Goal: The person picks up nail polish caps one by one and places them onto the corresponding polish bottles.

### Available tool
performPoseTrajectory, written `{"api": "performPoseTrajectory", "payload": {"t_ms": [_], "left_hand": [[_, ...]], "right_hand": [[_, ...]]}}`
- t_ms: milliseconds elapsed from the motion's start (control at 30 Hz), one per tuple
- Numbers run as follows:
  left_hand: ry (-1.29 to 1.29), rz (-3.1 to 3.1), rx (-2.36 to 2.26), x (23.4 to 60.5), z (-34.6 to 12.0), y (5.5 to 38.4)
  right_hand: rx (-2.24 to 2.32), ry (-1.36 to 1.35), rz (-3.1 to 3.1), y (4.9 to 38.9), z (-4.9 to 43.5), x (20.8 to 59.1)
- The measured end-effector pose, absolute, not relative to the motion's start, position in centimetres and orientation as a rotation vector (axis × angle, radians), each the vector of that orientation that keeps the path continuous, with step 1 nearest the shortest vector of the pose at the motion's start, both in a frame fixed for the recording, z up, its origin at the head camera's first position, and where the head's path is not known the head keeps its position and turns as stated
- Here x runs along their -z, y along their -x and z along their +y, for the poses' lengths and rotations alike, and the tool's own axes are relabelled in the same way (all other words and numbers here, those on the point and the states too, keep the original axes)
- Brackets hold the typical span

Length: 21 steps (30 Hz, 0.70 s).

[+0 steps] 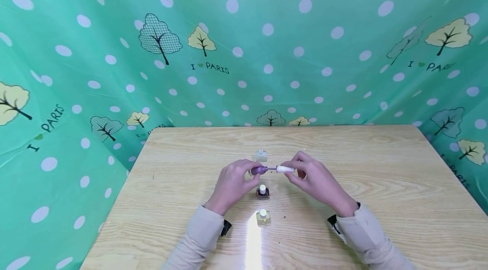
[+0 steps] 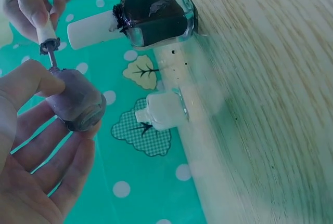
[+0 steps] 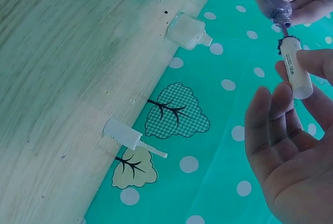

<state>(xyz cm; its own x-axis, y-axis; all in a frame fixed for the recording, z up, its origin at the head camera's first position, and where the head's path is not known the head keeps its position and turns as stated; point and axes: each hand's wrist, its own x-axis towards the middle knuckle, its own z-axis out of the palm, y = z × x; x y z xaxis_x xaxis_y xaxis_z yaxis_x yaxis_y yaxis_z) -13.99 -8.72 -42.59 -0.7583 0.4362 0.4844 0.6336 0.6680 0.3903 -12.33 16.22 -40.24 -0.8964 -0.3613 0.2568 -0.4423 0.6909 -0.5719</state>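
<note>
My left hand [image 1: 233, 182] grips a purple nail polish bottle [image 1: 259, 170], tilted on its side above the table. With thumb and fingers my right hand [image 1: 315, 177] pinches the white cap [image 1: 285, 169] by its sides, and a number is printed on it in the right wrist view. The brush stem [image 2: 52, 57] joins cap and bottle, its lower end hidden inside the neck. Dried dark polish rings the cap's open end. Just beyond the hands stands an uncapped bottle of whitish polish [image 1: 261, 156].
A dark polish bottle [image 1: 262, 193] with a white cap stands nearer me, and a pale yellow one [image 1: 263, 218] nearer still. Another white cap [image 3: 122, 133] stands on the wooden table [image 1: 183, 147] with its brush upward. A dotted green cloth [image 1: 267, 49] hangs behind.
</note>
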Motion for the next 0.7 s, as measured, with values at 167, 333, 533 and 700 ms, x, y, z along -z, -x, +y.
{"api": "performPoseTrajectory", "payload": {"t_ms": [167,333,533,700], "left_hand": [[0.853,-2.523,0.784,42.6,-8.6,13.9],[0.859,-2.514,0.750,42.5,-8.6,13.8],[0.868,-2.501,0.738,42.3,-8.3,13.5],[0.891,-2.502,0.735,42.2,-8.1,13.3]], "right_hand": [[-0.969,-0.685,-2.763,12.3,16.0,40.2],[-0.959,-0.694,-2.764,12.2,15.9,40.1],[-0.951,-0.735,-2.766,12.3,15.5,40.2],[-0.938,-0.756,-2.763,12.3,15.1,40.3]]}}
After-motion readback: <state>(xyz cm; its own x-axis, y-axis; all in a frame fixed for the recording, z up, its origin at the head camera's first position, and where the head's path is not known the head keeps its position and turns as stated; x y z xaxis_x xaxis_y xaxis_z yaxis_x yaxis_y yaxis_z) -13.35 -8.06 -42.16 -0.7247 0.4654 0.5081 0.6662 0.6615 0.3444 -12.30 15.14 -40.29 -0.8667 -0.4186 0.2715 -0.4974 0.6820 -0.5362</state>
